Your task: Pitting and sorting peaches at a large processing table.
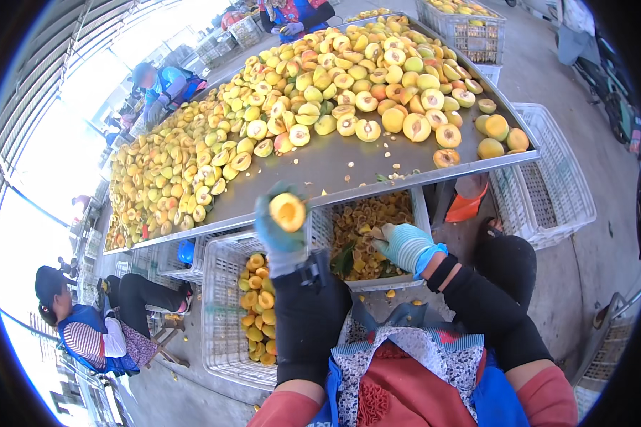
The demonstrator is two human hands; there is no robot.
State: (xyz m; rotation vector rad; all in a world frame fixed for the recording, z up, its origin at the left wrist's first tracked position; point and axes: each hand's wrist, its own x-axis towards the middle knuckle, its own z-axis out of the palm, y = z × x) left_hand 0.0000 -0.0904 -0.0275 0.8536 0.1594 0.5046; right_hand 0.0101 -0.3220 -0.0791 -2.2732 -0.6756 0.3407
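Note:
My gloved left hand (282, 241) holds a halved peach (287, 212) with its orange, hollowed cut face turned up. It is in front of the table's near edge, beside a white plastic crate (229, 368) that holds pitted peach halves (257, 315). My right hand (406, 246), in a striped light-blue glove, is over another crate (421, 211) filled with peach pits and scraps (360, 219). Its fingers are drawn together at the tips; whether something small is between them cannot be made out. Halved peaches (320, 91) are heaped on the metal table (320, 176) before me.
Small kernels and leaf bits lie along the table's raised near rim. A white crate (566, 187) stands at the table's right end. One person (93, 325) sits at lower left; others (165, 88) work along the far side. A loaded crate (470, 34) stands beyond.

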